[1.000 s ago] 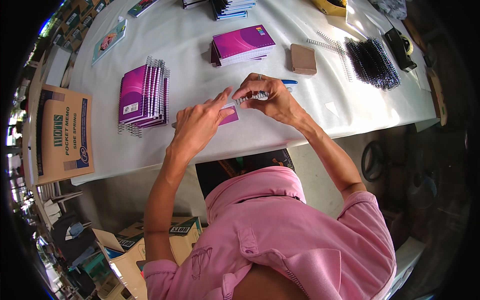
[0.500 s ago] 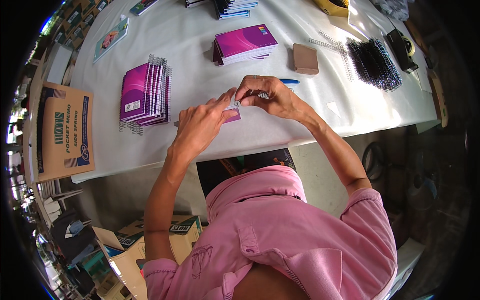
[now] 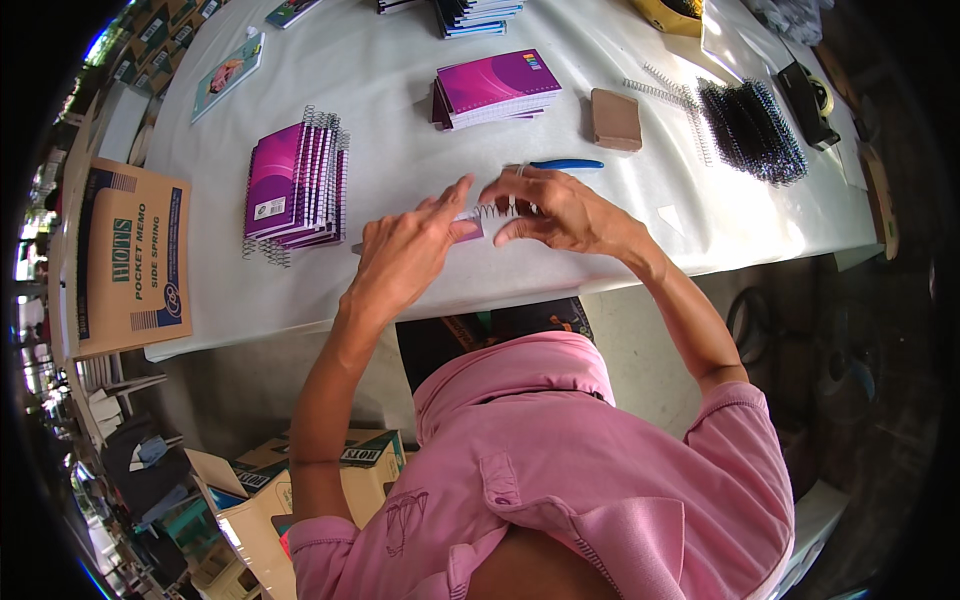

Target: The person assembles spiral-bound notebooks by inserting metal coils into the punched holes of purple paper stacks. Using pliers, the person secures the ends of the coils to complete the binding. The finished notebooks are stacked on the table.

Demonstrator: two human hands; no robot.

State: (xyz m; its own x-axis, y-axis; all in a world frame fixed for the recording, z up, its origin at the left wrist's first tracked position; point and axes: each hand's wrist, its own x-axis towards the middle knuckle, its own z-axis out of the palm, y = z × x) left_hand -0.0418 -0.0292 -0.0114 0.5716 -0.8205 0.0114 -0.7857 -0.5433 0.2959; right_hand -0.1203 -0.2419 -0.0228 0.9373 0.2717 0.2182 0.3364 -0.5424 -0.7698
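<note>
Under my left hand (image 3: 405, 245) lies a small purple notebook (image 3: 468, 231), pressed down by the fingers and mostly hidden. A metal wire spiral (image 3: 492, 211) runs from the notebook's upper edge toward the right. My right hand (image 3: 575, 212) curls loosely around this spiral, its thumb set apart from the forefinger; the palm side is hidden. Just beyond the right hand rests a blue-handled tool (image 3: 566, 163), its other end covered by the fingers. To the left stands a stack of purple notebooks (image 3: 275, 185) with spirals through their edges.
Purple notebooks without visible spirals (image 3: 497, 85) are stacked farther back. A brown block (image 3: 615, 120) sits right of them, near a heap of dark wire spirals (image 3: 750, 130) and a tape dispenser (image 3: 808, 105). A cardboard box (image 3: 130, 260) stands at the table's left edge.
My right thumb and forefinger have parted from their pinch at the notebook's edge. More of the wire spiral shows between the hands. The left hand has stayed almost still on the notebook.
</note>
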